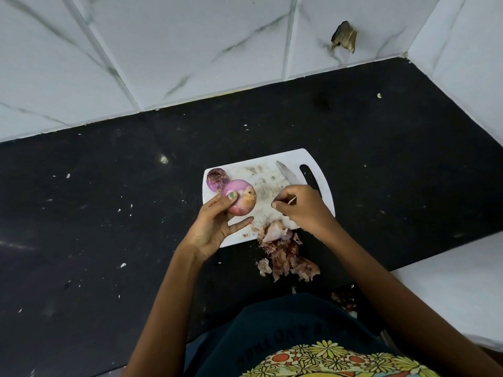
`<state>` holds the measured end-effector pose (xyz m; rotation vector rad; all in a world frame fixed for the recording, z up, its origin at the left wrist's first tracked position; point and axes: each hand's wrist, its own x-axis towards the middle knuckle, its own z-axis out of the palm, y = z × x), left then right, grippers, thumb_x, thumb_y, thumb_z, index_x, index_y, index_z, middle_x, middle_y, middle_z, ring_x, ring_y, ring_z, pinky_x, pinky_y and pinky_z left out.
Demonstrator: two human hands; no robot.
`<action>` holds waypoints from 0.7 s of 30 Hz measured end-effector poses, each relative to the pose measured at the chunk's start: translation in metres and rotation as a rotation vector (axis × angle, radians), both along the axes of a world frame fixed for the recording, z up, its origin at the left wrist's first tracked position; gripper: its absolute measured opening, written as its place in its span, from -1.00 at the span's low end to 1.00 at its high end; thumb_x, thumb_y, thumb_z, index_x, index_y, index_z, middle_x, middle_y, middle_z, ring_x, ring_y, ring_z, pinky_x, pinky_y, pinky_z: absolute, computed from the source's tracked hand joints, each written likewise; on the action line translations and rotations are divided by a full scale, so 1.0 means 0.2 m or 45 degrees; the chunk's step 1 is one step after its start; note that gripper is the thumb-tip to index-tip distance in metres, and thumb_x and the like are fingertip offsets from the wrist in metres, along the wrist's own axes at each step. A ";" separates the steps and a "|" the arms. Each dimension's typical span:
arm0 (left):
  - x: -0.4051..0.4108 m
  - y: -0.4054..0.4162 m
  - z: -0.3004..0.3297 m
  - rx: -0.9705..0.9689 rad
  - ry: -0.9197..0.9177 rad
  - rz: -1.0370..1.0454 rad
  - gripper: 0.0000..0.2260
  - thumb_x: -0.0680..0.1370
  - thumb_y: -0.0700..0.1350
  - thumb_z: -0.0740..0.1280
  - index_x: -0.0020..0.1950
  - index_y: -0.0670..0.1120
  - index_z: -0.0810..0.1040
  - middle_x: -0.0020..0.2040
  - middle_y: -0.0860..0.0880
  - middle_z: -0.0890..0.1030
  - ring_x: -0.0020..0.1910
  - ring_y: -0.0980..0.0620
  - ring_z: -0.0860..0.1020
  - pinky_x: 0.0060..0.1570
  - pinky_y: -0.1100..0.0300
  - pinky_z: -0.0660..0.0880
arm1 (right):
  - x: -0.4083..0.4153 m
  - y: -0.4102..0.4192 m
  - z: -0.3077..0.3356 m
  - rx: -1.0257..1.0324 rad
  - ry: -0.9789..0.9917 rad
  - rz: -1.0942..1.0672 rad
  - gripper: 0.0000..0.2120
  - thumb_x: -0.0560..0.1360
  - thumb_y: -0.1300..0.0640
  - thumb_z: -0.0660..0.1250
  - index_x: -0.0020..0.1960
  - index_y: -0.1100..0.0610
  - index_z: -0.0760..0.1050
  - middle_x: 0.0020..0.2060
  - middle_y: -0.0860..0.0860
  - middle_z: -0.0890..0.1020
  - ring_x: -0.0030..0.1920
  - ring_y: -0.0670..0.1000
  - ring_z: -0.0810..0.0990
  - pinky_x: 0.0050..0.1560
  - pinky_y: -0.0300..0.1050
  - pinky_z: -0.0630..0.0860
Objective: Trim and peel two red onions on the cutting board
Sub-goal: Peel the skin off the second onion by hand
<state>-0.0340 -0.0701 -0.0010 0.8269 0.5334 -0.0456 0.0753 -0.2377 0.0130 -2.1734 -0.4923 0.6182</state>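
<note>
Onion in the left hand (215,227), that's what we see first: a pale pink, mostly peeled red onion (239,198) held up over the near left part of the white cutting board (272,183), thumb curled over its top, the other fingers partly spread beneath. Behind it, the second red onion (217,179) sits on the board's far left corner, darker purple skin on it. Our right hand (302,206) hovers over the board's right side, fingers curled, pinching a thin sliver of peel (291,200). We catch the knife (288,174) lying on the board just beyond that hand, blade pointing away. Peelings (285,254) pile off the board's near edge onto the black surface (109,213).
</note>
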 end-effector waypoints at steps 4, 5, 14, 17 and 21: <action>0.01 -0.01 -0.01 0.104 0.062 0.002 -0.66 0.37 -0.08 0.40 0.13 -0.10 0.55 -0.02 -0.03 0.64 -0.09 0.11 0.59 -0.14 0.19 0.56 | -0.03 0.03 0.10 0.374 0.355 -0.125 -0.88 0.47 0.18 0.42 -0.01 0.20 0.59 -0.17 0.07 0.66 -0.19 0.01 0.66 -0.17 -0.16 0.63; 0.01 -0.01 -0.01 0.119 0.060 -0.002 -0.67 0.38 -0.09 0.40 0.13 -0.11 0.55 -0.04 -0.02 0.64 -0.10 0.11 0.58 -0.17 0.21 0.55 | -0.04 0.04 0.12 0.440 0.449 -0.132 -0.83 0.47 0.16 0.42 0.02 0.21 0.59 -0.14 0.11 0.67 -0.17 0.03 0.68 -0.16 -0.14 0.64; 0.03 -0.02 0.01 0.194 0.067 0.014 -0.48 0.34 -0.14 0.45 0.28 -0.17 0.48 0.03 -0.08 0.60 -0.02 0.02 0.58 -0.23 0.25 0.54 | -0.06 0.09 0.15 0.491 0.395 -0.172 -0.83 0.38 0.25 0.49 -0.05 0.23 0.60 -0.20 0.09 0.68 -0.17 0.02 0.68 -0.16 -0.13 0.65; 0.03 -0.03 0.00 0.194 0.072 0.017 -0.48 0.33 -0.15 0.45 0.28 -0.15 0.48 0.06 -0.09 0.59 -0.04 0.02 0.58 -0.25 0.26 0.53 | -0.05 0.08 0.15 0.460 0.344 -0.157 -0.90 0.37 0.28 0.48 -0.14 0.17 0.61 -0.24 0.07 0.68 -0.21 0.01 0.68 -0.15 -0.13 0.65; 0.03 -0.04 0.00 0.141 0.044 0.005 -0.59 0.34 -0.16 0.43 0.19 -0.13 0.53 -0.02 -0.07 0.62 -0.13 0.06 0.58 -0.28 0.27 0.54 | -0.04 0.07 0.13 0.471 0.349 -0.197 -0.92 0.39 0.33 0.43 -0.14 0.20 0.63 -0.25 0.12 0.69 -0.26 0.05 0.68 -0.20 -0.19 0.64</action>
